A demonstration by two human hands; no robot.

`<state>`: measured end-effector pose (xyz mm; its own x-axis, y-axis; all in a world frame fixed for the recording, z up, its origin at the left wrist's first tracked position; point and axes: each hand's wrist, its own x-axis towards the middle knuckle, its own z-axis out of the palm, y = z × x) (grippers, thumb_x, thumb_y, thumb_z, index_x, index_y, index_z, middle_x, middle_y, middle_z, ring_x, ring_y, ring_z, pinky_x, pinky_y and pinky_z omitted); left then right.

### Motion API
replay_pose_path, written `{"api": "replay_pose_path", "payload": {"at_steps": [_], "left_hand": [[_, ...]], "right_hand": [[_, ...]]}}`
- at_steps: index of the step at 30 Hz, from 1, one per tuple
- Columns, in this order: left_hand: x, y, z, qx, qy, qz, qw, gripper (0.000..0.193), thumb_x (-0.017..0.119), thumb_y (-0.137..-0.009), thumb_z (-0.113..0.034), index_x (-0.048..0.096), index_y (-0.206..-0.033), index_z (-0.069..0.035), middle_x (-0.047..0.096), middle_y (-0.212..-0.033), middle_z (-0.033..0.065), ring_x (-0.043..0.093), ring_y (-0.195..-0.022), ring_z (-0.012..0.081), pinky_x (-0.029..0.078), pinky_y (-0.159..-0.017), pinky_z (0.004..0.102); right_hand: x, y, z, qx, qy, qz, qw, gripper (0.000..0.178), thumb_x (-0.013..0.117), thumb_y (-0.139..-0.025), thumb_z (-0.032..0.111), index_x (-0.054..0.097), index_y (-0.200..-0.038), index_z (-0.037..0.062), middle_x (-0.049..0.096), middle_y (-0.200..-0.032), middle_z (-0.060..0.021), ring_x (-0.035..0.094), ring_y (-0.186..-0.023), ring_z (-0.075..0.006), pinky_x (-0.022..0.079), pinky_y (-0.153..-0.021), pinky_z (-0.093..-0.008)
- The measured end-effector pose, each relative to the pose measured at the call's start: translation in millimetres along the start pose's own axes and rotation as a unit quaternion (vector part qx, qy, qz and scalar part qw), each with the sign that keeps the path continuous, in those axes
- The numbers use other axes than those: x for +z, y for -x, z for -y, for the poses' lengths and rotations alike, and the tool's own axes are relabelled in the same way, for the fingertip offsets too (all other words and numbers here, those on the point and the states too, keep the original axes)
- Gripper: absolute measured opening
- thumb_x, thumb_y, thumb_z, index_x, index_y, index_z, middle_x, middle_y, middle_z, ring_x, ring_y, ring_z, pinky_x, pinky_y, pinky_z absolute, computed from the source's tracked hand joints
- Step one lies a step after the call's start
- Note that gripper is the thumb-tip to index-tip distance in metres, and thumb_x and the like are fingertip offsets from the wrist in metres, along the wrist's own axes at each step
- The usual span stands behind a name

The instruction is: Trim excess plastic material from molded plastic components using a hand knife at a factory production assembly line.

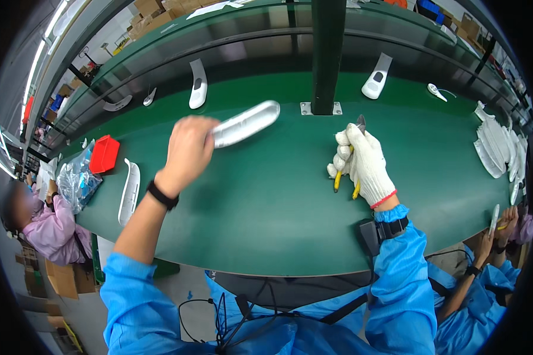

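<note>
My bare left hand (pixel 189 148) is closed on one end of a long white plastic shell (pixel 249 123), holding it above the green table (pixel 266 213); its hollow, ribbed side shows and it is slightly blurred. In a white knit glove, my right hand (pixel 364 160) grips a pair of pliers (pixel 339 181) with yellow handles. Their dark metal tip points away from me, past the fingers. The two hands are well apart. Another white shell (pixel 129 192) lies on the table, to the left of my left forearm.
A red bin (pixel 105 154) and a clear plastic bag (pixel 79 180) sit at the left. White shells are piled (pixel 498 145) at the far right. A green post (pixel 327 59) rises at the back between white handset-like parts (pixel 198 86). Co-workers sit at both sides.
</note>
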<state>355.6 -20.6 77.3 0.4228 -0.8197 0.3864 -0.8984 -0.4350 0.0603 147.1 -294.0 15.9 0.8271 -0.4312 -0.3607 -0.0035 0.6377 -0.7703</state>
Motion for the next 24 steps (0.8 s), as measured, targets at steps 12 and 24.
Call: {"api": "replay_pose_path", "payload": {"at_steps": [12, 24], "left_hand": [[128.6, -96.3, 60.6, -0.069, 0.046, 0.019, 0.996, 0.045, 0.055, -0.084, -0.010, 0.059, -0.128, -0.003, 0.062, -0.126, 0.0205, 0.057, -0.120, 0.0388, 0.045, -0.102, 0.0477], [130.1, -78.9, 106.6, -0.230, -0.072, 0.121, 0.963, 0.064, 0.072, -0.086, -0.032, 0.051, -0.143, -0.010, 0.061, -0.129, 0.0194, 0.061, -0.117, 0.0382, 0.050, -0.097, 0.0481]], "right_hand": [[-7.0, -3.1, -1.7, -0.009, -0.030, 0.031, 0.999, 0.030, 0.055, -0.103, 0.030, 0.055, -0.091, 0.0029, 0.051, -0.065, -0.0018, 0.053, -0.053, -0.0138, 0.050, -0.052, -0.0375], [-8.5, -2.7, -1.3, 0.005, -0.024, 0.034, 0.999, 0.031, 0.055, -0.103, 0.031, 0.056, -0.094, 0.0013, 0.052, -0.067, -0.0025, 0.051, -0.053, -0.0137, 0.051, -0.053, -0.0367]]}}
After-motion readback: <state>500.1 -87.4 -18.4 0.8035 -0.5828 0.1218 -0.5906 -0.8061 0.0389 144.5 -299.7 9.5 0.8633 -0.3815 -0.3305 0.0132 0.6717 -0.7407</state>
